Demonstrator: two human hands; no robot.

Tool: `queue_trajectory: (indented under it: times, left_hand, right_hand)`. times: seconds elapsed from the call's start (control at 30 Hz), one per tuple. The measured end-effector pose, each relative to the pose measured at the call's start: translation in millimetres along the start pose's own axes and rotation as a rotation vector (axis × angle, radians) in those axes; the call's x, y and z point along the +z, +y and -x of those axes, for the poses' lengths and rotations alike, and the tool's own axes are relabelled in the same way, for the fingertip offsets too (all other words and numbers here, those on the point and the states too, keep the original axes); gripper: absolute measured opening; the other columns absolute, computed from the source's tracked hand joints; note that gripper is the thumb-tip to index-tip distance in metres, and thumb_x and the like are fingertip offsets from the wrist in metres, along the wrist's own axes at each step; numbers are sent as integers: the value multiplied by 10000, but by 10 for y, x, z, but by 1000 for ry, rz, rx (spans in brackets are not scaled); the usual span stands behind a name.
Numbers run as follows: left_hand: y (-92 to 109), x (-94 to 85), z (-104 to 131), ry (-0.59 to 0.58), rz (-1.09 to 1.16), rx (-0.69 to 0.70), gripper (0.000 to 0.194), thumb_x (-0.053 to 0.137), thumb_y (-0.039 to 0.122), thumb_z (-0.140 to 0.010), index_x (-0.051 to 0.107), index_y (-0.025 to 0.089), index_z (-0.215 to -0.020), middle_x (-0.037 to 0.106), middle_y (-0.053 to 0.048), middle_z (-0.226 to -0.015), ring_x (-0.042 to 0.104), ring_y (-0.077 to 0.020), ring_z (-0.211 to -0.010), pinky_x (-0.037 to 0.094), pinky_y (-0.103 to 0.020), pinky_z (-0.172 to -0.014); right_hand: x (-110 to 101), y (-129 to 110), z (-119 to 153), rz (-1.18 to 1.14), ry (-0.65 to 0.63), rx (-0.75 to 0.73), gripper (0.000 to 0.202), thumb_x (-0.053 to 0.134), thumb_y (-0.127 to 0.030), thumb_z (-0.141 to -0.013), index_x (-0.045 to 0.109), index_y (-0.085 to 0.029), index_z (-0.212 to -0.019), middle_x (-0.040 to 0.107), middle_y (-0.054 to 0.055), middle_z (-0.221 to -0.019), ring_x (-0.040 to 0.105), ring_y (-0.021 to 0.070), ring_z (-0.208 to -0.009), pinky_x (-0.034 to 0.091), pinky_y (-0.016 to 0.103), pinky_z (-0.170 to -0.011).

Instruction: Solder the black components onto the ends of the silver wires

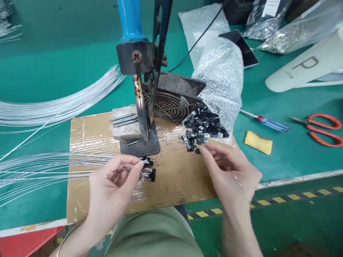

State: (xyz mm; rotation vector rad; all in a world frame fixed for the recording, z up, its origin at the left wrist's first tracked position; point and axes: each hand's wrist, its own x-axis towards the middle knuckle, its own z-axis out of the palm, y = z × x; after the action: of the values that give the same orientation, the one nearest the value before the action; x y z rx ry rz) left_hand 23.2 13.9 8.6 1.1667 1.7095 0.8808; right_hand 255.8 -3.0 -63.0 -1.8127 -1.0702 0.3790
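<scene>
My left hand [115,178] pinches the end of a thin white wire between thumb and forefinger, low over the cardboard. Just beyond its fingertips lie several black connectors [151,175] on the ends of a bundle of white wires [53,164] that runs off to the left. My right hand [230,167] has thumb and forefinger closed together at the near edge of a heap of small black connectors [203,123]. Whatever is between those fingertips is too small to make out. A soldering iron [138,92] with a blue handle hangs tip down in a stand, above and between my hands.
Cardboard [177,178] covers the green table's front. Behind the iron sits a dirty fan [171,103]. Bubble wrap [219,78] stands behind the heap. To the right are a screwdriver [273,123], a yellow sponge [258,142] and red-handled scissors [324,126]. More wires [66,103] lie at left.
</scene>
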Motion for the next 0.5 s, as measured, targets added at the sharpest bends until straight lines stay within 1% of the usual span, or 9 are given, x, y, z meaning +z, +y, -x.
queue_trajectory:
  times: [0.07, 0.13, 0.2, 0.3, 0.4, 0.43, 0.5]
  left_hand:
    - [-9, -2, -5, -3, -3, 3, 71, 782, 281, -856, 780, 209, -853, 732, -6, -755, 581, -120, -625, 398, -221, -527]
    - [-23, -8, -13, 6, -4, 14, 72, 777, 281, -860, 778, 210, -861, 735, -7, -762, 589, -124, -629, 401, -222, -521]
    - [-37, -18, -23, 13, -6, 33, 70, 774, 282, -868, 774, 212, -864, 742, -10, -775, 602, -127, -641, 411, -221, -520]
    - [-44, -32, -32, -20, -14, 79, 50, 784, 269, -863, 772, 223, -851, 752, -14, -782, 627, -138, -664, 425, -223, -519]
    - [-31, -34, -31, -20, -9, 101, 39, 783, 260, -868, 777, 236, -839, 758, -15, -775, 637, -149, -670, 432, -234, -519]
    - [-26, -34, -30, -10, -5, 101, 41, 778, 260, -874, 780, 238, -840, 760, -17, -776, 635, -152, -669, 433, -237, -520]
    - [-20, -35, -34, -9, -8, 110, 45, 781, 264, -875, 786, 237, -840, 761, -18, -770, 629, -150, -657, 429, -238, -514]
  right_hand:
    - [-59, 98, -67, 169, -118, -139, 131, 822, -308, -875, 842, -227, -975, 722, 25, -786, 571, 159, -639, 482, 313, -586]
    - [-90, 137, -91, 217, -199, -221, 93, 782, -293, -907, 818, -217, -948, 720, 26, -788, 566, 155, -626, 477, 310, -576]
    - [-105, 145, -88, 209, -212, -261, 76, 766, -275, -923, 791, -205, -911, 718, 28, -785, 567, 146, -605, 472, 298, -547]
    - [-116, 151, -66, 211, -207, -290, 71, 766, -276, -932, 777, -211, -906, 699, 20, -755, 574, 148, -597, 489, 298, -549]
    - [-113, 152, -31, 196, -184, -278, 64, 765, -277, -937, 791, -227, -909, 723, 22, -761, 591, 153, -593, 532, 317, -586]
    - [-106, 142, -15, 157, -171, -248, 57, 774, -274, -929, 798, -230, -901, 744, 27, -781, 610, 154, -595, 546, 318, -588]
    - [-82, 97, 25, 14, -142, -135, 35, 817, -265, -888, 809, -232, -877, 793, 36, -832, 681, 161, -620, 588, 308, -594]
